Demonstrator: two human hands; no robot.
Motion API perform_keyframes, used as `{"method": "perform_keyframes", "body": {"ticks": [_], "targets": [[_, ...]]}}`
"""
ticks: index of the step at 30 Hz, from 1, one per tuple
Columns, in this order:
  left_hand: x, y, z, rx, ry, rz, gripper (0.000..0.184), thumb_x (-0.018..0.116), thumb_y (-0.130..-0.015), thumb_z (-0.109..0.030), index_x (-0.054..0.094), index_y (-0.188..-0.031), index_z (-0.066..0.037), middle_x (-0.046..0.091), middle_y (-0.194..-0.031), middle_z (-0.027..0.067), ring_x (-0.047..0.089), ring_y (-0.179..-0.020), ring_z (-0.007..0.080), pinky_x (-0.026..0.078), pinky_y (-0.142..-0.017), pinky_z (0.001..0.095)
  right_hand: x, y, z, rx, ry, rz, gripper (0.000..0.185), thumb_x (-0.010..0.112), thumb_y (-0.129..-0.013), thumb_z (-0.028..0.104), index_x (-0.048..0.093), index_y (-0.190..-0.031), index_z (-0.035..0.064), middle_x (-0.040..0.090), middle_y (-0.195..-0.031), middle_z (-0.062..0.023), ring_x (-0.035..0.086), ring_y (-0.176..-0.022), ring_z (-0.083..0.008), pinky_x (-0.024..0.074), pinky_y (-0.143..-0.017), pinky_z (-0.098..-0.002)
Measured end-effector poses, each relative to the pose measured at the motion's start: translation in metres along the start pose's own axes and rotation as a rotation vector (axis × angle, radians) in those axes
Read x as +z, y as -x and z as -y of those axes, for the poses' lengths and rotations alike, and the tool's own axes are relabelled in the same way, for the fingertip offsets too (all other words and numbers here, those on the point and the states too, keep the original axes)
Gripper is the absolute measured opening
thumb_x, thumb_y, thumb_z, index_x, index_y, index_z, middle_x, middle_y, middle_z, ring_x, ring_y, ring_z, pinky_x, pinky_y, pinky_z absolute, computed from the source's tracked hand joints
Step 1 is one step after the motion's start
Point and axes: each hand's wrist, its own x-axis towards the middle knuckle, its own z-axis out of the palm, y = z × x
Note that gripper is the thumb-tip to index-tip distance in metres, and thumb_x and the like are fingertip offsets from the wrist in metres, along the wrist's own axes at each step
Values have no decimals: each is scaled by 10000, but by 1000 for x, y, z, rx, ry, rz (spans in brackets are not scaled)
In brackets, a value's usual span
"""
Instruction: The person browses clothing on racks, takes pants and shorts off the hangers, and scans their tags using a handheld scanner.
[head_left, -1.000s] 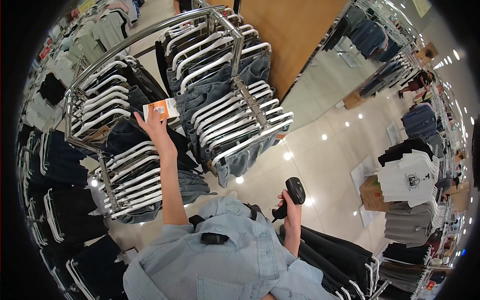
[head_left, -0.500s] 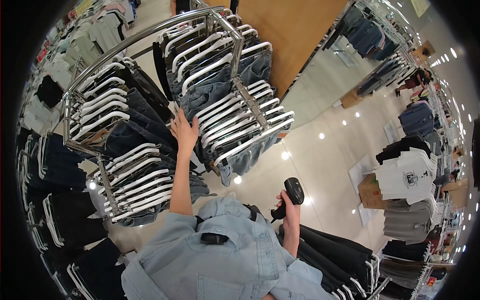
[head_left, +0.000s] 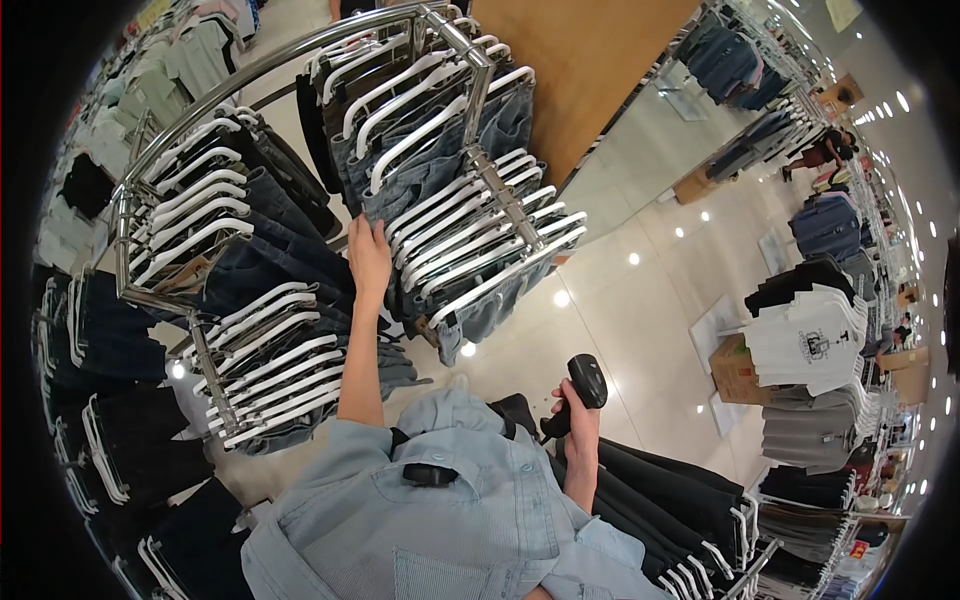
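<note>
My left hand (head_left: 371,262) reaches up to the rack and has its fingers closed on the side edge of a pair of blue jeans (head_left: 405,190) hanging from a white hanger. Part of the fingertips is hidden against the denim. Just below and right of that hand, white hangers (head_left: 450,235) with more jeans are packed tightly. In my right hand (head_left: 580,425), held low in front of my body, is a black handheld barcode scanner (head_left: 588,380). The fingers wrap around its handle, and its head points up.
A curved chrome rack (head_left: 290,55) carries jeans on both sides. Dark trousers (head_left: 660,490) hang at lower right. Behind stand a wooden panel (head_left: 590,70) and a mirror (head_left: 640,145). White T-shirts (head_left: 805,340) and a cardboard box (head_left: 738,372) are further right on the tiled floor.
My left hand's fingers were spread over the jeans and have drawn together at their edge. The hanging jeans at the gap have shifted slightly. My right hand still holds the scanner.
</note>
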Motion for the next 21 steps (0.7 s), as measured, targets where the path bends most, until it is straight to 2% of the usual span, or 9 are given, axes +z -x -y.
{"method": "perform_keyframes", "body": {"ticks": [6,8,11,15,21], "targets": [[-8,1,-4,-16,-62,71,356,512,-996,-180,532,-1245,74,572,-1203,247,567,-1080,444,465,-909,469,10,2,-4,14,18,36,199,681,-920,155,623,-1070,37,647,-819,-57,571,-627,-107,466,-582,-256],[-8,3,-8,1,-44,20,344,522,-998,-194,533,-1228,61,577,-1150,244,558,-1058,456,460,-875,463,14,3,-4,25,32,49,197,680,-920,153,624,-1069,36,647,-819,-57,571,-626,-108,467,-583,-257],[-8,4,-10,-33,-81,53,360,520,-991,-181,540,-1253,64,582,-1217,241,588,-1048,443,485,-880,472,18,2,-1,27,51,65,190,676,-921,149,627,-1063,33,646,-819,-58,570,-627,-110,470,-588,-260],[-6,11,-16,-44,-121,46,359,523,-989,-183,547,-1245,68,591,-1202,249,590,-1040,449,486,-879,474,24,-2,3,35,74,87,180,676,-920,144,629,-1052,31,642,-813,-58,568,-625,-110,472,-591,-260],[-5,14,-20,-35,-76,86,377,533,-978,-161,550,-1249,101,580,-1262,261,578,-1093,446,457,-959,466,29,-9,11,58,110,105,176,677,-917,141,629,-1049,34,642,-808,-57,569,-626,-110,472,-591,-260]]}}
